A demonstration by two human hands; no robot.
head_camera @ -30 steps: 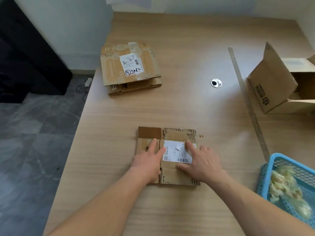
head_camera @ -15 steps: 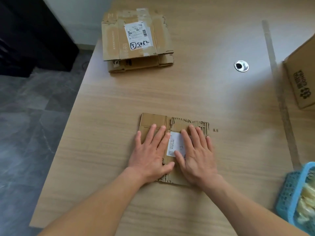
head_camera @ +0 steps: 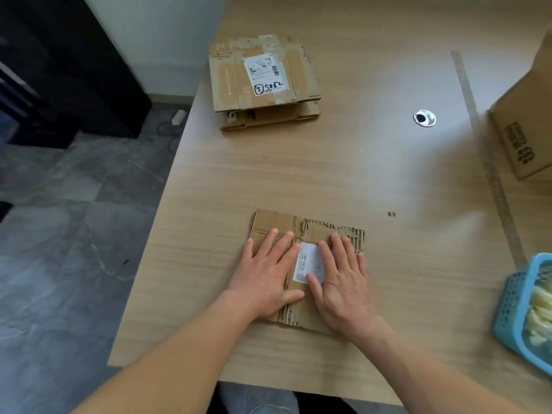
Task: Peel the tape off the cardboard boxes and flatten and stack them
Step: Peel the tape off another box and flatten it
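1. A pale wood grain is shown on the table (head_camera: pixel 328 162).
2. The flattened box (head_camera: pixel 274 219) at lower centre is coloured brown, with a white label (head_camera: pixel 309 261) printed in dark text.
3. The stack (head_camera: pixel 227 85) at upper centre is coloured brown, its white sticker (head_camera: pixel 264 73) marked in black.
4. A blue lattice is seen on the basket (head_camera: pixel 513 300) at the right edge.
5. The floor (head_camera: pixel 59 264) at left is veined in grey.
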